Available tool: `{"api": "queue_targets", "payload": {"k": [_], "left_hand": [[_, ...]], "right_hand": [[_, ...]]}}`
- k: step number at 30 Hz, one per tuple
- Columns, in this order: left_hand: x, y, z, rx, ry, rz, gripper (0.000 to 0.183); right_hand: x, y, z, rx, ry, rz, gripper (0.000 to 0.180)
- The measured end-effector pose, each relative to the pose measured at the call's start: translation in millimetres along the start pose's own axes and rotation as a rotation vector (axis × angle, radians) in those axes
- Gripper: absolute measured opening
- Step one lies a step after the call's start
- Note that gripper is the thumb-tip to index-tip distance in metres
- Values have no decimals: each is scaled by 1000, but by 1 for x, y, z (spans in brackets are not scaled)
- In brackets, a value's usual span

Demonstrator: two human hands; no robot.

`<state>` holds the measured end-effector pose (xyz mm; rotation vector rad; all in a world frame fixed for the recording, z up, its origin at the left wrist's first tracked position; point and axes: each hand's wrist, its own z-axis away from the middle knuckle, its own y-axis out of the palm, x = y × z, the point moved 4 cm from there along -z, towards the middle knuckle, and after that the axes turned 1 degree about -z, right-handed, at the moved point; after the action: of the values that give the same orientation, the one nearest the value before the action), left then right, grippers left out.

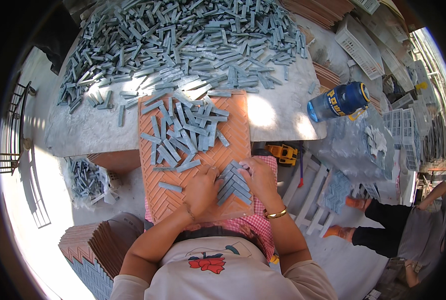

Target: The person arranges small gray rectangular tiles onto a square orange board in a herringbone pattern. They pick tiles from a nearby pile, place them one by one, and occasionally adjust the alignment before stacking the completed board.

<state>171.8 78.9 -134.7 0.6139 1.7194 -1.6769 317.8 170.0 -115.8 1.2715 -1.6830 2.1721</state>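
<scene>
An orange herringbone-grooved mould tray (232, 123) reaches from the table edge over my lap. Grey stone strips (235, 183) sit in its grooves near the right front, forming a herringbone patch. My left hand (204, 185) rests at the left side of that patch with its fingers curled down, so its fingertips are hidden. At the patch's upper right, my right hand (259, 178) has bent fingers touching the strips; whether it grips one is unclear. Loose stone strips (187, 131) are heaped on the tray's far half. A single strip (170, 186) lies left of my left hand.
A large pile of stone strips (193, 41) covers the table's (95, 138) far part. A blue bottle (337, 101) lies to the right. Stacked mould trays (95, 243) stand at lower left. A person (406, 225) stands at right, near a white pallet (309, 195).
</scene>
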Motion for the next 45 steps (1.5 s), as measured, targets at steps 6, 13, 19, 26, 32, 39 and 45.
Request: {"api": "queue_targets", "payload": {"k": [6,13,19,26,32,39,45], "left_hand": [[-5,4,6,-62,130,-52,39],[-9,3,6,-60,75,-50,28],[-21,-6,10,-167,219,-168,40],[-14,0,18,-133,242,-98,36],[-19,2,18,-92,263,-139,35],[-18,-2,12,-156,252,-99,38],[-15,-1,11,-136,211,24,39]], "right_hand": [[1,1,0,-44,-65,33,20],[-9,6,4,-133,16,-119,21],[-8,-9,9,-232,28,-231,17],[-10,-13,18,-185,-10,-212,15],[-9,-4,16,-173,-70,-93,13],[-6,-4,14,-163,-64,-55,12],[-7,-3,13,-121,-28,-1,11]]}}
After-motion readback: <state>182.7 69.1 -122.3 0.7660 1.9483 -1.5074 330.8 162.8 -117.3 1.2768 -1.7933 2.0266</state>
